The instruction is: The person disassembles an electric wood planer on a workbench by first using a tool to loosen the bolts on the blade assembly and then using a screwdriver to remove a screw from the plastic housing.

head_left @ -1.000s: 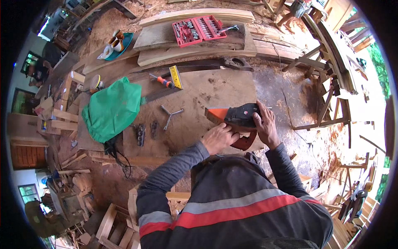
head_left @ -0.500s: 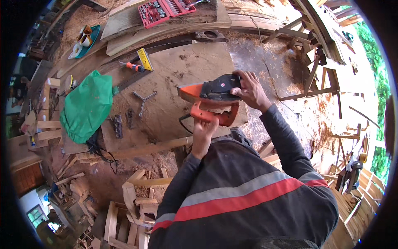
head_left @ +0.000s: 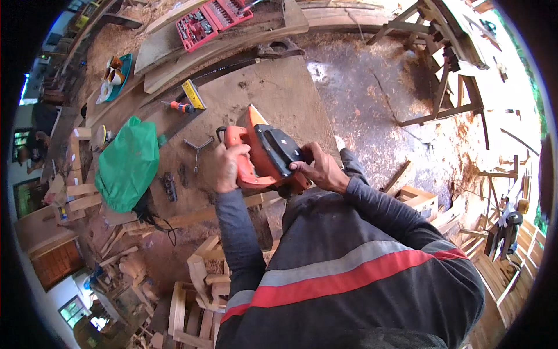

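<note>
An orange and black electric planer [head_left: 268,152] is held up over the near edge of the wooden workbench [head_left: 273,87], tilted on its side. Its handle is on the left, where my left hand [head_left: 229,167] wraps round it. With thumb and fingers, my right hand [head_left: 323,168] grips the black side cover near its right end. To the left on the bench lie a metal three-way wrench [head_left: 198,152], a small dark metal part [head_left: 170,187], an orange-handled screwdriver [head_left: 181,107] and a yellow square [head_left: 193,94].
A green cloth bag [head_left: 129,166] lies at the bench's left, with a black cord [head_left: 154,218] beside it. Behind are thick planks [head_left: 224,52], a red socket set case [head_left: 200,26] and a teal tray [head_left: 121,81] with cups. Wooden frames [head_left: 192,317] stand below the bench at left.
The planer has turned, its pointed orange end swinging from left to upward. My left hand has moved left and up with the handle; my right hand has come lower and nearer my body.
</note>
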Tool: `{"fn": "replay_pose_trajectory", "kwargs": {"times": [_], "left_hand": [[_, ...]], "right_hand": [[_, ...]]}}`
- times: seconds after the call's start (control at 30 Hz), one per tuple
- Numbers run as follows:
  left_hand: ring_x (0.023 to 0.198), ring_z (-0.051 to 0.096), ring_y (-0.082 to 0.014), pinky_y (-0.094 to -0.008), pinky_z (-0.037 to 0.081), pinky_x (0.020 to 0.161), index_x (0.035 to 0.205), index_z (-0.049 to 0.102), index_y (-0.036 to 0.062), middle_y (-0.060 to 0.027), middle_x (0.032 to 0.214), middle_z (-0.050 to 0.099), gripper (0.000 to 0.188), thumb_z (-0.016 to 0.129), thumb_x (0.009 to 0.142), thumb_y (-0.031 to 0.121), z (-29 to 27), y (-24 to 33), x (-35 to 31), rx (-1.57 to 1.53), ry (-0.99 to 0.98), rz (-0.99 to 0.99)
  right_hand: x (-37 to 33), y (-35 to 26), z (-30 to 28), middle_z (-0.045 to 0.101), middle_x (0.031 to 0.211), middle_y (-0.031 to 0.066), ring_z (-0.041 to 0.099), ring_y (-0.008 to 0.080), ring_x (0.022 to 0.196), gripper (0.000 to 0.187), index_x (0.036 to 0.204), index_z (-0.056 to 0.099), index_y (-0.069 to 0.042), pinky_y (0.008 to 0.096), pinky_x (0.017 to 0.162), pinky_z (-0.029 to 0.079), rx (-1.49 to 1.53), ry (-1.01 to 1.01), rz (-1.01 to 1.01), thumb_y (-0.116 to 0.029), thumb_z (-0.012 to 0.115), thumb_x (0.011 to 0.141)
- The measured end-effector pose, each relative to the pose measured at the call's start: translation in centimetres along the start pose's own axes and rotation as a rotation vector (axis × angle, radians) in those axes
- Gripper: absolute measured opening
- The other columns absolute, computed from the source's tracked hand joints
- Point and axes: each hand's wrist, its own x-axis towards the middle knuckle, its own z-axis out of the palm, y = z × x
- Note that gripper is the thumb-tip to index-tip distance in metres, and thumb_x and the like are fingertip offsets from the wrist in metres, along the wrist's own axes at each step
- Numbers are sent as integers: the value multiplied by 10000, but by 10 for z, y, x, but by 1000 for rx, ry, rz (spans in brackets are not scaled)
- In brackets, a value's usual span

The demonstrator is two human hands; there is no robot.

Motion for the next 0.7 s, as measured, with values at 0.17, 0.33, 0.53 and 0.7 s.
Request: {"fn": "replay_pose_trajectory", "kwargs": {"times": [0.17,0.33,0.53,0.7], "left_hand": [[520,582,-150,-292,482,485,857,635,44,-33,680,589,216,689,792,244,17,4,28,78,4,-5],[650,603,-131,-282,459,637,856,688,57,-10,746,644,166,685,748,183,67,11,61,355,104,-24],[853,683,-383,-454,504,764,940,680,-16,-212,872,701,440,652,850,414,80,8,54,866,415,21],[1141,597,-459,-505,472,962,1349,477,-71,-327,1230,601,759,687,868,478,142,8,-1,946,746,159]], "right_hand": [[15,32,-26,701,1050,262,700,393,991,523,1234,539,38,436,839,552,84,-172,-155,-377,679,948],[21,49,-95,726,949,233,719,378,903,346,1154,638,4,432,798,563,19,-333,-171,-275,657,949],[39,80,-191,708,974,219,701,395,885,309,1101,660,-10,447,769,552,-140,-237,-269,-276,652,943],[71,99,-244,711,888,218,725,320,823,310,1130,676,-8,386,731,554,-36,-136,-64,-255,643,946]]}}
